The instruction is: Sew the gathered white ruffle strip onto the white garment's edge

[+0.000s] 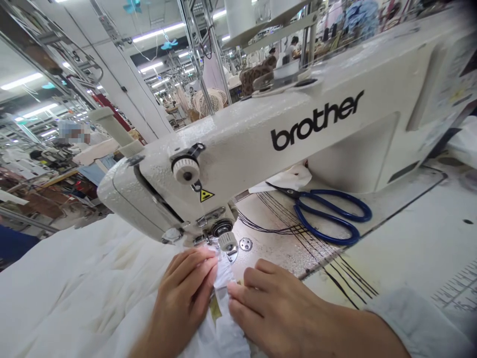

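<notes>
A white Brother sewing machine (238,144) spans the view, its needle area low at the left end. Under it runs a gathered strip of white fabric (224,271) toward me. My left hand (188,288) lies on the left of the strip, fingers together and pressed on the cloth close to the presser foot. On the strip's right edge, my right hand (264,301) has its fingers curled, pinching the cloth a little nearer to me. The needle tip and foot are mostly hidden by the machine head and my left fingers.
Blue-handled scissors (331,214) lie on the machine bed under the arm, beside black lines (294,228). A large heap of white cloth (67,288) covers the left side. A printed ruler scale (456,283) is on the table at right. Other workers (292,47) sit far behind.
</notes>
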### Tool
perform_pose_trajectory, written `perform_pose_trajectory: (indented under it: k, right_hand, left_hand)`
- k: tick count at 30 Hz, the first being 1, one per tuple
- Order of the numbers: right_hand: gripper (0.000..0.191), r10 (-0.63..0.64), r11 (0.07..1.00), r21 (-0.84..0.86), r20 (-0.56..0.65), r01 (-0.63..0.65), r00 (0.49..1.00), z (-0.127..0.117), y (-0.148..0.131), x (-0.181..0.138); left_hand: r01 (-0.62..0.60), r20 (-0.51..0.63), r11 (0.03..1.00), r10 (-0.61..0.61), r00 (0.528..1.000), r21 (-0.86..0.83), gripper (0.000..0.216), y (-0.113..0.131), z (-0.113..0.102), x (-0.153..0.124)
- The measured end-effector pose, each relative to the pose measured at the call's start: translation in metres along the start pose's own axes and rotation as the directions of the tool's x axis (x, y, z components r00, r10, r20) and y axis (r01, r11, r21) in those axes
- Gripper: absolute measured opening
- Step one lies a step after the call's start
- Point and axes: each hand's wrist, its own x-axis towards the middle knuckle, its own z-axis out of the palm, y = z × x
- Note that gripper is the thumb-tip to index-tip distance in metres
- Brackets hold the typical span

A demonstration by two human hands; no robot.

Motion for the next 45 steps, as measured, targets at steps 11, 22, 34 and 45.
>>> perform_pose_trajectory:
  k: [11, 22, 34, 45]
  right_hand:
    - [0.012, -0.008, 1.0, -0.003, -0.048, 0.008, 0.999, 0.006, -0.001, -0.002]
    - [0.007, 0.054, 0.998, 0.015, 0.01, -0.054, 0.998, 0.023, 0.006, 0.009]
    - [0.01, 0.049, 0.999, 0.021, -0.041, -0.048, 0.998, 0.032, 0.008, 0.002]
    - [0.011, 0.03, 0.999, 0.016, 0.035, -0.031, 0.999, 0.023, 0.012, 0.005]
  left_hand:
    - [0.019, 0.097, 0.996, -0.01, 0.995, -0.09, 0.025, 0.004, -0.005, 0.001]
    - [0.04, 0.085, 0.999, -0.039, 0.996, -0.018, 0.021, -0.014, 0.002, 0.002]
    - [0.095, 0.048, 0.995, -0.094, 0.994, -0.026, 0.02, -0.014, 0.003, 0.006]
    - [0.126, 0.067, 0.991, -0.123, 0.99, -0.039, 0.018, -0.015, 0.004, 0.002]
